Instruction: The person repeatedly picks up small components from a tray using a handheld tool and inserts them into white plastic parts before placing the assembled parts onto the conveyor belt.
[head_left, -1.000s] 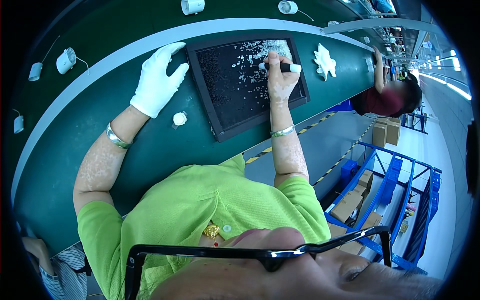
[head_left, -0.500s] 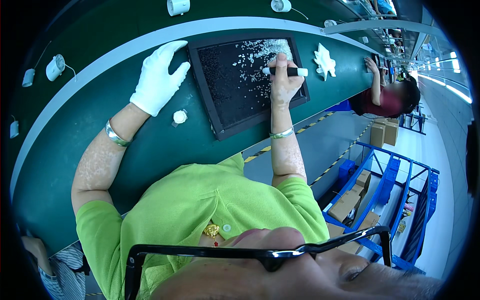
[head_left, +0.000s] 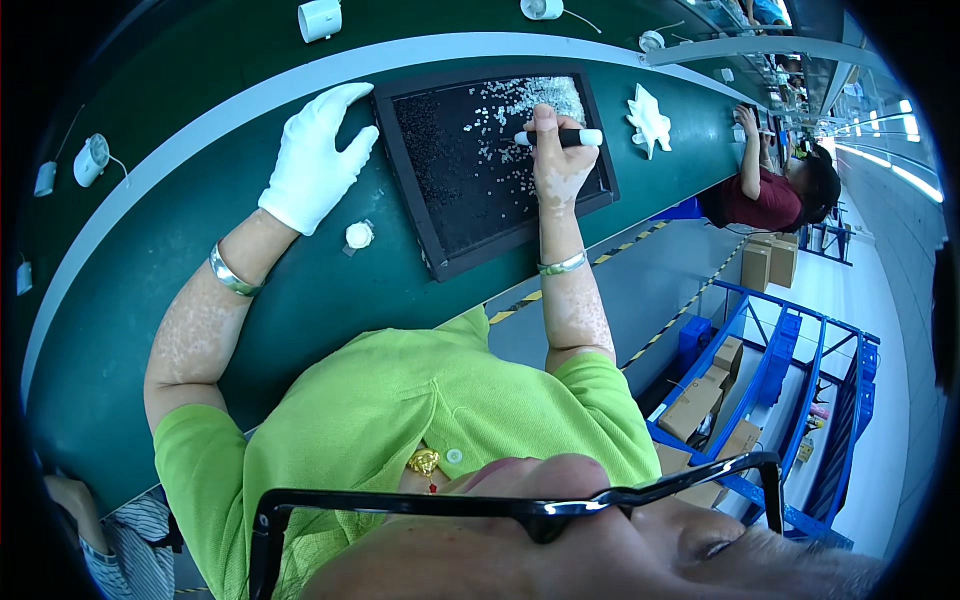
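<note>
One probable pen (head_left: 582,137) in right grip (head_left: 561,172)

A shallow rectangular black tray with a raised rim (head_left: 490,254) lies flat, slightly askew. Tiny translucent white pieces (head_left: 556,92) crowd its far right corner and thin into loose scatter toward the middle; tiny black pieces (head_left: 420,140) spread along its left side. A pen-shaped black tool with white ends (head_left: 570,137) points left, nearly level, over the white scatter.
</note>
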